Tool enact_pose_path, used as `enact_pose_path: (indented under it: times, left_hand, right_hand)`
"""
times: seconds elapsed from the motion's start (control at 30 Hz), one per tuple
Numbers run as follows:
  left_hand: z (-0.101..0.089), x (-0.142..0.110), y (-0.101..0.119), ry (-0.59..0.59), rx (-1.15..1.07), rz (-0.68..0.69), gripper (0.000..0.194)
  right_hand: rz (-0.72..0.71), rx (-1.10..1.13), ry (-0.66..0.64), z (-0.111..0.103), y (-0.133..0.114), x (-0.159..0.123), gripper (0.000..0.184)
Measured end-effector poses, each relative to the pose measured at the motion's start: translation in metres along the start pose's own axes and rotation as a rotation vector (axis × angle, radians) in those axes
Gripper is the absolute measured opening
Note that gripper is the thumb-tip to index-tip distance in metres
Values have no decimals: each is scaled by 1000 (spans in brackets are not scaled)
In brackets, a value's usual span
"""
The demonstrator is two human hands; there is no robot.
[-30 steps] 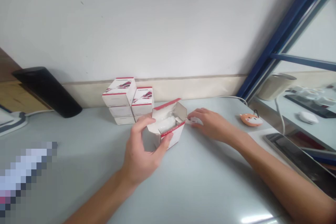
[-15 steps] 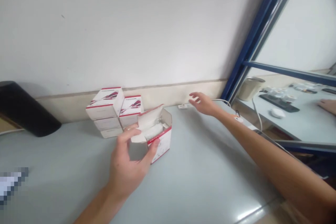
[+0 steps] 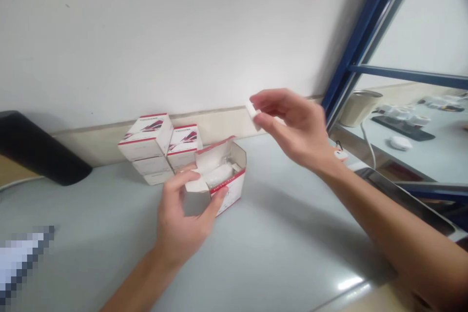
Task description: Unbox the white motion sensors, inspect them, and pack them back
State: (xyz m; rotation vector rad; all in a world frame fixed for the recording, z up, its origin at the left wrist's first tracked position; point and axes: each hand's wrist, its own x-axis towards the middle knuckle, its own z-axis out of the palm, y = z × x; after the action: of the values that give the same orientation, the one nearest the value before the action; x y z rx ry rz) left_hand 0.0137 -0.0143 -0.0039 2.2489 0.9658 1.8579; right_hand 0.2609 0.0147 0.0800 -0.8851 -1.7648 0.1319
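My left hand [image 3: 188, 217] is wrapped round a small white-and-red carton [image 3: 230, 195], fingers at its left side and thumb on its front. The carton stands on the table with its top flaps raised. Inside lies a white rounded item [image 3: 219, 174] in clear plastic, with a small pale piece beside it. Up and to the right of the carton, my right hand [image 3: 288, 124] pinches a small white block [image 3: 252, 108] between thumb and fingers. What kind of part the block is, I cannot make out.
Several closed matching cartons [image 3: 148, 139] are stacked against the wall, left of the open one. A black cylinder [image 3: 44, 148] leans at far left. An orange-and-white case [image 3: 340, 154] and a dark-screened device [image 3: 405, 200] lie right. Behind the blue frame [image 3: 365, 34] stands a metal pot [image 3: 360, 107].
My right hand went from beside the carton to open near a small white piece by the wall, then rose with a small white block pinched. My left hand kept its hold; the view shifted.
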Motion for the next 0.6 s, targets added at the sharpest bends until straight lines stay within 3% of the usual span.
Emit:
enact_pose_path:
  times: [0.07, 0.17, 0.3, 0.4, 0.5, 0.6]
  left_hand:
    - [0, -2, 1, -6, 25, 20, 54]
    - [1, -4, 3, -3, 42, 68, 54]
    - [-1, -3, 9, -46, 54, 101, 55]
    - [-2, -1, 13, -70, 41, 134, 54]
    - [-3, 0, 13, -77, 18, 122, 52]
    - [-2, -1, 8, -59, -37, 2, 44]
  right_hand:
    - [-167, -79, -71, 2, -30, -9, 17]
    - [-360, -221, -203, 16, -44, -30, 15]
    - [-335, -169, -203, 33, -36, -43, 17]
    - [-327, -164, -210, 32, -38, -42, 19]
    - [-320, -175, -300, 25, -41, -39, 18]
    - [-349, -193, -421, 23, -38, -38, 24]
